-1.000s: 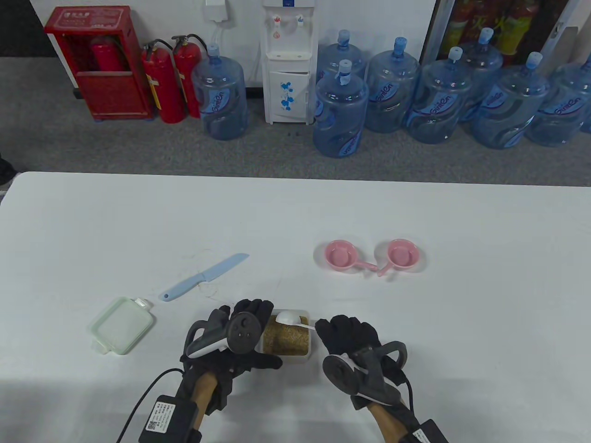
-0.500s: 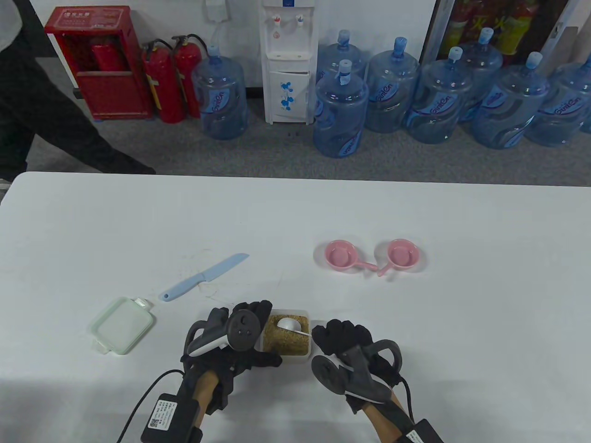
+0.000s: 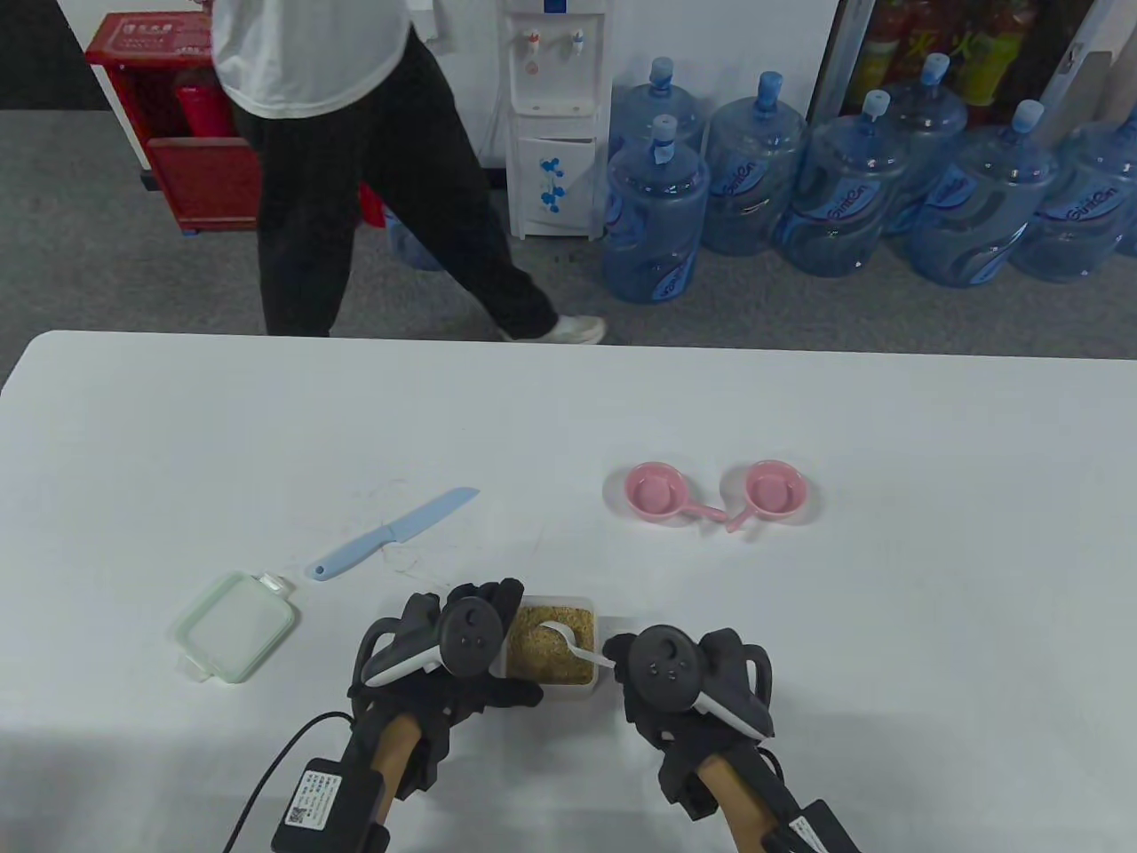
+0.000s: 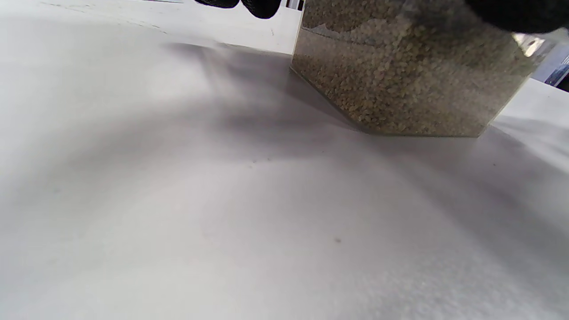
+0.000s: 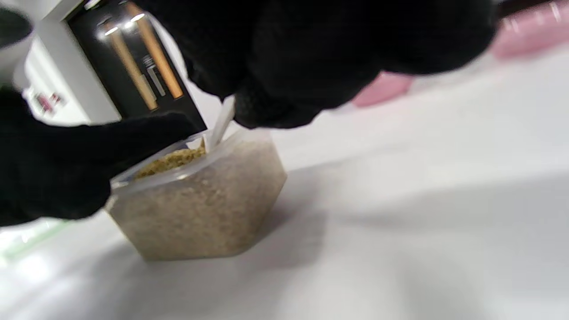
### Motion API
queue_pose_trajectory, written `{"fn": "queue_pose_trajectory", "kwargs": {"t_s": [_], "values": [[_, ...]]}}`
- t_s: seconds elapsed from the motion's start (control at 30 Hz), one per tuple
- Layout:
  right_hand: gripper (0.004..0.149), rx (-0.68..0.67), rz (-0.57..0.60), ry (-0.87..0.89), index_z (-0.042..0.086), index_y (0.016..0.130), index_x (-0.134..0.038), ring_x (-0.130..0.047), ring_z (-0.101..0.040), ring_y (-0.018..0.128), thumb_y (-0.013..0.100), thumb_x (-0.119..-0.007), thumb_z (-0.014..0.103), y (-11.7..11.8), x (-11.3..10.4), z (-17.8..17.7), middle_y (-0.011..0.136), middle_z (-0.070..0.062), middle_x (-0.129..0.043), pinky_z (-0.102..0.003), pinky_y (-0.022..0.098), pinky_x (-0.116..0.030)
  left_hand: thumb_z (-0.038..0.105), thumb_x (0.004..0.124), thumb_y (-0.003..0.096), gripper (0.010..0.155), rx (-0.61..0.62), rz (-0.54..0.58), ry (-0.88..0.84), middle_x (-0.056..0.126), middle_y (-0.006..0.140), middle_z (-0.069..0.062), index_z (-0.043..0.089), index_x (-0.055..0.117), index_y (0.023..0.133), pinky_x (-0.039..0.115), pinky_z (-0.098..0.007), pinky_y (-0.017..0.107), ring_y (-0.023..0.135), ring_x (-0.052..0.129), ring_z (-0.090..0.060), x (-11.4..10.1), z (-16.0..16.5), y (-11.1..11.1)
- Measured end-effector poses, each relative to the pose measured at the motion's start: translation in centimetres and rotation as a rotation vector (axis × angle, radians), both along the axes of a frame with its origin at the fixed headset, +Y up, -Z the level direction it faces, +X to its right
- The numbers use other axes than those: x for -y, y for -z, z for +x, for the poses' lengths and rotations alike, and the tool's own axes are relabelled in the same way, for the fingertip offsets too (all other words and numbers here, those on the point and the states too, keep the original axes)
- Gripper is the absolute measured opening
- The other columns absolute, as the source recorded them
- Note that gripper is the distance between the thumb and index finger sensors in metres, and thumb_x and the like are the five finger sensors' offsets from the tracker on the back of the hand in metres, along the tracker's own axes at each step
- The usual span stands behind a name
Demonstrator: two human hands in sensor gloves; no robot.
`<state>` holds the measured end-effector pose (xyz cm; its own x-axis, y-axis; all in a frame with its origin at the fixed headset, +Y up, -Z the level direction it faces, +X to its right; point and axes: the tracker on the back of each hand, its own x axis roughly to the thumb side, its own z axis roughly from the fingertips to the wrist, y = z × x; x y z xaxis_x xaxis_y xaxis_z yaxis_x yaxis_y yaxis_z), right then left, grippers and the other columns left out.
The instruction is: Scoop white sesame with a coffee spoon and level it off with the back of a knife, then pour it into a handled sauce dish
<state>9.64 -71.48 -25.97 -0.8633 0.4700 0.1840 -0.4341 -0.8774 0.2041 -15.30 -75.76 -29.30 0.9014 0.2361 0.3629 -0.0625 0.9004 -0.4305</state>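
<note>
On the white table (image 3: 799, 400) lie 1 clear sesame container (image 3: 552, 650), 1 white coffee spoon (image 3: 568, 643), 1 light-blue knife (image 3: 392, 534), 2 pink handled sauce dishes (image 3: 655, 491) (image 3: 771, 489) and 1 pale green lid (image 3: 234, 625). The spoon's bowl sits sunk in the sesame (image 5: 171, 161) near the container's middle, its long axis slanting from the bowl down and right over the rim to the right hand (image 3: 679, 680), whose curled fingers (image 5: 284, 104) pinch the handle. The left hand (image 3: 453, 644) wraps the container's left side, thumb along the near wall. The knife lies diagonally, tip toward the far right, handle toward the lid. The dishes' 2 handles meet between them.
</note>
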Motion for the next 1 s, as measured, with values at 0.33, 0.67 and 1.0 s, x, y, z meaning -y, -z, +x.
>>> {"fn": "queue_pose_trajectory", "kwargs": {"t_s": [0.33, 0.67, 1.0], "values": [[0.04, 0.09, -0.233, 0.246, 0.008, 0.09, -0.088, -0.093, -0.01, 0.024, 0.056, -0.073, 0.024, 0.9, 1.7, 2.0, 0.056, -0.015, -0.1, -0.034, 0.021, -0.085, 0.077, 0.065, 0.0376, 0.111, -0.004, -0.003, 0.002, 0.026, 0.129, -0.009, 0.025, 0.011, 0.12, 0.027, -0.069, 0.082, 0.123, 0.031, -0.045, 0.0, 0.0, 0.0], [0.04, 0.098, -0.217, 0.325, 0.008, 0.089, -0.088, -0.094, -0.009, 0.021, 0.056, -0.073, 0.025, 0.7, 1.1, 2.6, 0.055, -0.014, -0.102, -0.032, 0.018, -0.085, 0.077, 0.065, 0.0377, 0.111, -0.008, -0.008, -0.002, 0.026, 0.129, -0.01, 0.025, 0.01, 0.12, 0.028, -0.069, 0.082, 0.123, 0.031, -0.045, 0.0, 0.0, -0.1], [0.04, 0.103, -0.224, 0.355, 0.008, 0.09, -0.087, -0.093, -0.008, 0.022, 0.056, -0.073, 0.025, 0.6, 1.0, 2.9, 0.055, -0.014, -0.101, -0.032, 0.019, -0.085, 0.077, 0.065, 0.038, 0.111, -0.016, -0.012, -0.01, 0.025, 0.129, -0.01, 0.026, 0.009, 0.119, 0.027, -0.069, 0.082, 0.123, 0.03, -0.045, 0.1, -0.1, -0.1]]}}
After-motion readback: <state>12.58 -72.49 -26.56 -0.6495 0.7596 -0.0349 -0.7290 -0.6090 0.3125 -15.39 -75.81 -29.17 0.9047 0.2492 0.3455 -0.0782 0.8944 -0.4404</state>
